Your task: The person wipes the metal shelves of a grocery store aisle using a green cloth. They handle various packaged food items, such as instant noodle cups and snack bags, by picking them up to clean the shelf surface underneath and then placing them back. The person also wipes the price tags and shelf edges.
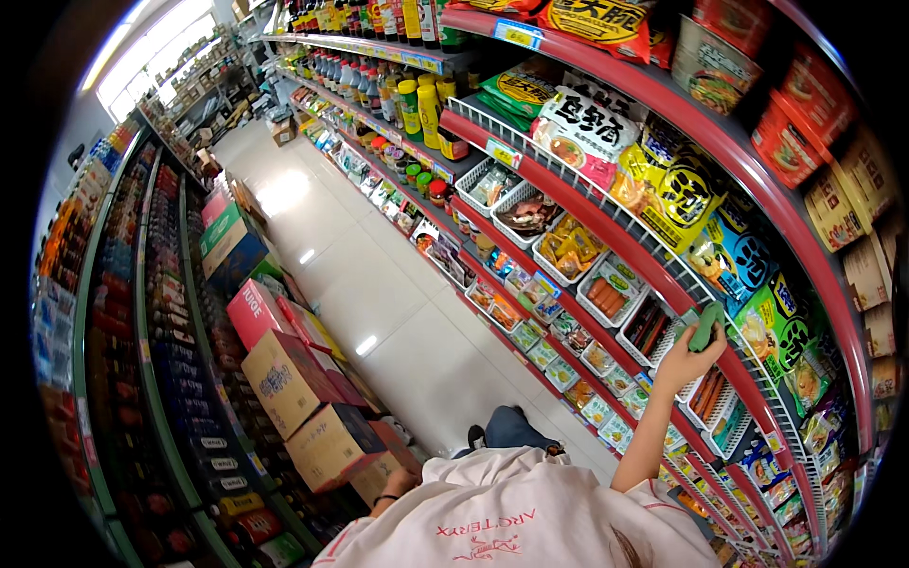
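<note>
My right hand (689, 361) grips a folded green cloth (706, 328) and presses it to the red front rail (643, 268) of a shelf with a white wire guard. Behind the guard stand bagged instant noodles, a yellow packet (678, 188) and a blue packet (731, 248) among them. Just below the hand, white plastic baskets hold packaged snacks, including a pack of sausages (609, 295). Low at my side is my left hand (402, 483), near the cardboard boxes; its fingers are too hidden to show whether it holds anything.
Cardboard cartons (291, 383) and a pink juice box (259, 312) are stacked along the aisle's left side. Behind them run drink shelves (153, 284). The tiled floor (398, 334) leads to another carton (282, 131). Sauce bottles (426, 106) line the far right shelves.
</note>
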Demonstrator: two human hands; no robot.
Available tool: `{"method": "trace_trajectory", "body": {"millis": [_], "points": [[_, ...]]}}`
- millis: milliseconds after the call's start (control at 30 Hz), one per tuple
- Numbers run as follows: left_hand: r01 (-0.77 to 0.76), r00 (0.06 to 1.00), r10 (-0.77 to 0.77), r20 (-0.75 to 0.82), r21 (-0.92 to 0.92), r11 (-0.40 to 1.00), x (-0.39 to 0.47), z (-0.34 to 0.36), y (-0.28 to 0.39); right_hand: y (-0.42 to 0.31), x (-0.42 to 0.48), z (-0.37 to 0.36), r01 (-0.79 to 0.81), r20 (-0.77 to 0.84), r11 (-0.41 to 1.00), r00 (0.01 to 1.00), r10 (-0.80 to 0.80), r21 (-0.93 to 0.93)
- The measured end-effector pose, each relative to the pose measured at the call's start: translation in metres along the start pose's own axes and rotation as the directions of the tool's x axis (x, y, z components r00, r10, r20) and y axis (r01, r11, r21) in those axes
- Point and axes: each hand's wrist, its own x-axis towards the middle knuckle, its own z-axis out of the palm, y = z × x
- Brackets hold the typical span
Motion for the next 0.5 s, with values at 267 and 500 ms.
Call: {"method": "trace_trajectory", "body": {"millis": [267, 500], "points": [[0.037, 0.999, -0.035, 0.017, -0.191, 0.981, 0.046, -0.019, 0.003, -0.067, -0.017, 0.107, 0.082, 0.045, 0.995, 0.995, -0.084, 0.052], [-0.04, 0.997, 0.025, -0.078, -0.197, 0.98, 0.122, -0.109, 0.002, -0.148, -0.04, 0.219, 0.087, 0.086, 0.99, 0.992, -0.097, 0.111]]}}
